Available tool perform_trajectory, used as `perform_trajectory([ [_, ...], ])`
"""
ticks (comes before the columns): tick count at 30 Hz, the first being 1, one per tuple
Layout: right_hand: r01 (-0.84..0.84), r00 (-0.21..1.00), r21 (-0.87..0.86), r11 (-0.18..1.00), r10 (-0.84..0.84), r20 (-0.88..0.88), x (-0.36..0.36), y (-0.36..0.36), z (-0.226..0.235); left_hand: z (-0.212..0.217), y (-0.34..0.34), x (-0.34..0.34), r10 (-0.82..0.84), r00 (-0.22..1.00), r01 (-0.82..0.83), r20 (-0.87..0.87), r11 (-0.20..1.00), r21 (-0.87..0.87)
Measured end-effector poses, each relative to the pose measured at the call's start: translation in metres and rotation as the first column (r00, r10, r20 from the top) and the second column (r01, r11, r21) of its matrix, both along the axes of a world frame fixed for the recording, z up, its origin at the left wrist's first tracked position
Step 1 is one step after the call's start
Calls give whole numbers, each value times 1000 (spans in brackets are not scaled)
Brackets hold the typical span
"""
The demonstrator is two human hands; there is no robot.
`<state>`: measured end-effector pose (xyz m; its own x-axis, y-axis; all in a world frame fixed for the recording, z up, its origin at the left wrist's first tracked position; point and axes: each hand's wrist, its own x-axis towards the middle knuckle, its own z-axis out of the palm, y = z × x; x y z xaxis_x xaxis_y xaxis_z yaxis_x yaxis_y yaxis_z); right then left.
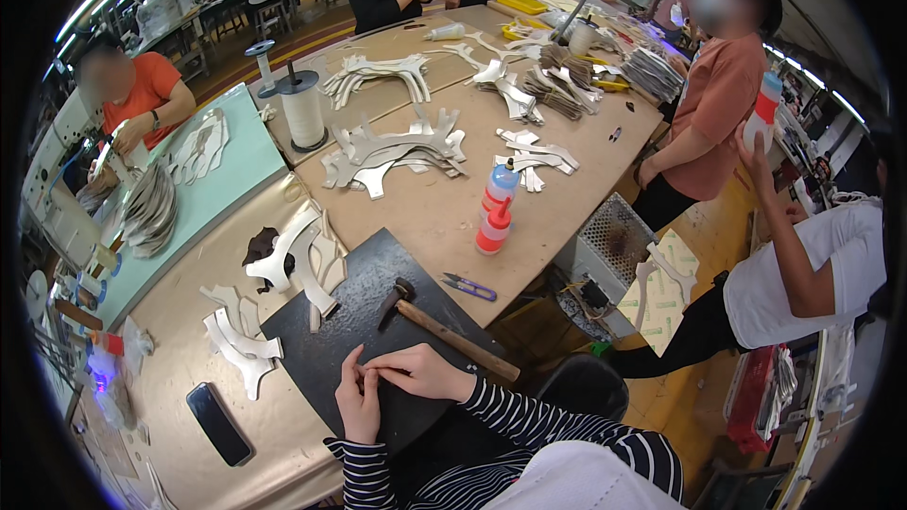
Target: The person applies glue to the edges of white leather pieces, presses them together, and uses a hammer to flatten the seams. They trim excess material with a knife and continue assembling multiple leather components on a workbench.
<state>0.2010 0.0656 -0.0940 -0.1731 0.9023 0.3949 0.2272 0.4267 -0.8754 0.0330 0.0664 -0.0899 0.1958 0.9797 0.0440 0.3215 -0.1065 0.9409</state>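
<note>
Head view: a tan work table [425, 227] was set in a crowded workshop, with a gold sheet [293, 434] spread along its near left side. Close to the near edge a black mat [364, 269] was laid, and above its near part the left hand [359, 404] and right hand [418, 370] were brought together at the fingertips; whether anything small was pinched there could not be told. On the mat a hammer [450, 333] was rested, its handle pointed toward the right edge, while pale cut pieces [307, 264] were lapped over the left edge. A phone [218, 423] was placed on the gold sheet. Snips [470, 287] and two squeeze bottles [493, 227] were set toward the table's right edge, and stacked white pieces [439, 137] were spread farther back. At left, a mint-green table [241, 146] was occupied by a person in orange [156, 85]; rows of ceiling lights [90, 5] were hung beyond.
</note>
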Motion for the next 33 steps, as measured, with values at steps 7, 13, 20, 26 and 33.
perform_trajectory([
  [7,-65,998,-74,995,67,21,5,-2,13,-10,1,-1,61,995,-65,83,997,50],
  [13,21,1000,-25,999,-21,1,-1,1,10,-12,-2,-4,164,971,-176,175,983,57],
  [20,-32,999,-9,999,32,16,4,6,7,-16,-6,-6,364,923,-248,-124,811,529],
  [26,-61,996,-48,997,63,60,4,9,6,-23,-7,-8,503,842,-264,-195,700,664],
  [33,-65,972,16,998,60,225,4,12,3,-25,-10,-8,550,792,-285,-265,717,636],
])
